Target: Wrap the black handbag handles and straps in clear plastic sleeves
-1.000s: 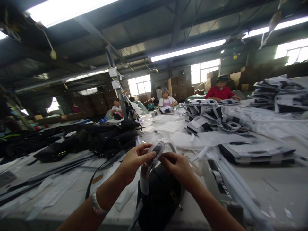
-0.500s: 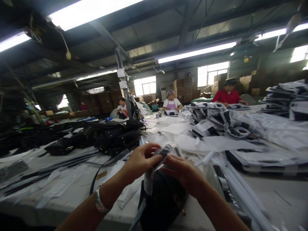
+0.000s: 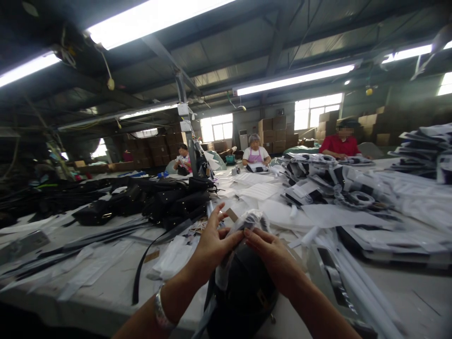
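Observation:
A black bag [image 3: 243,292] with gold-coloured metal fittings stands at the table's near edge, right below my hands. Its handle [image 3: 251,217] arches up, wrapped in clear or whitish plastic. My left hand [image 3: 215,242] grips the wrapped handle from the left, thumb pressed in and index finger lifted. My right hand [image 3: 270,254] pinches the same spot from the right, its fingertips meeting my left thumb. A small tan card [image 3: 232,215] sticks up beside my left fingers. What lies between the fingertips is hidden.
Black bags [image 3: 176,202] are heaped at left, with dark straps [image 3: 102,238] before them. Plastic-wrapped goods [image 3: 310,181] pile up at right, near a tape dispenser [image 3: 332,273] and white tubes [image 3: 363,278]. Several co-workers sit across the table, one in a red shirt [image 3: 341,147].
My left fingers have lifted and spread, and the tan card now shows beside them. Both hands stay at the wrapped handle. The view has shifted slightly.

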### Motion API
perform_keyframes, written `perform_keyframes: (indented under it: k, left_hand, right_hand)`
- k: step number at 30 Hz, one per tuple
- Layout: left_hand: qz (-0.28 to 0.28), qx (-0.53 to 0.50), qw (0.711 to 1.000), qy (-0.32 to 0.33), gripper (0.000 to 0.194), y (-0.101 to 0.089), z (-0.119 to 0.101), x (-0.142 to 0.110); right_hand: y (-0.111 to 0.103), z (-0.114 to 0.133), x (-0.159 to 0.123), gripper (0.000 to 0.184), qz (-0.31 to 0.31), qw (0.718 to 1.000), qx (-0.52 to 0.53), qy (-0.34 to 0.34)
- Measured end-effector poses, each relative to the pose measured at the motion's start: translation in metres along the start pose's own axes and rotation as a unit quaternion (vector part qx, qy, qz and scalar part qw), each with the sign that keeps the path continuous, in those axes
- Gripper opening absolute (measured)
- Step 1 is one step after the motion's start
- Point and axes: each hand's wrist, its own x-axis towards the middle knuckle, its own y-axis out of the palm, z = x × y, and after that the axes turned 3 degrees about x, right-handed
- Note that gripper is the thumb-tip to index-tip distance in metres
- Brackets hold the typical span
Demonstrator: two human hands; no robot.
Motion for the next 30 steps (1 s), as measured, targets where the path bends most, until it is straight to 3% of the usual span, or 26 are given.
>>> perform_keyframes:
  k: [3,6,13,17,21,24,30]
  left_hand:
    - [0.048,0.004,0.998,-0.029,0.063,-0.002,0.0,0.003]
    - [0.059,0.041,0.997,-0.03,0.04,-0.004,0.0,0.003]
    - [0.033,0.017,0.999,-0.029,0.036,0.001,0.002,-0.001]
    - [0.023,0.042,0.999,0.012,0.032,0.001,0.001,0.001]
    - [0.035,0.032,0.999,0.01,0.029,-0.005,0.001,0.004]
    - [0.047,0.028,0.999,0.005,0.028,-0.006,0.001,0.003]
    - [0.035,0.057,0.998,0.021,0.028,0.0,-0.001,-0.005]
  right_hand:
    - [-0.002,0.004,-0.002,0.031,0.002,1.0,-0.01,0.02]
    - [-0.004,0.006,-0.003,0.034,0.013,0.999,-0.013,0.035]
    - [-0.008,0.011,0.0,0.041,0.005,1.0,-0.018,0.019]
    - [-0.01,0.009,-0.007,0.043,-0.025,1.0,-0.016,0.007]
    - [-0.014,-0.004,-0.014,0.044,-0.068,0.988,0.133,0.031]
    - [-0.012,-0.017,-0.015,0.032,-0.088,0.967,0.233,0.046]
    - [0.003,-0.034,-0.008,0.027,-0.114,0.967,0.23,-0.002]
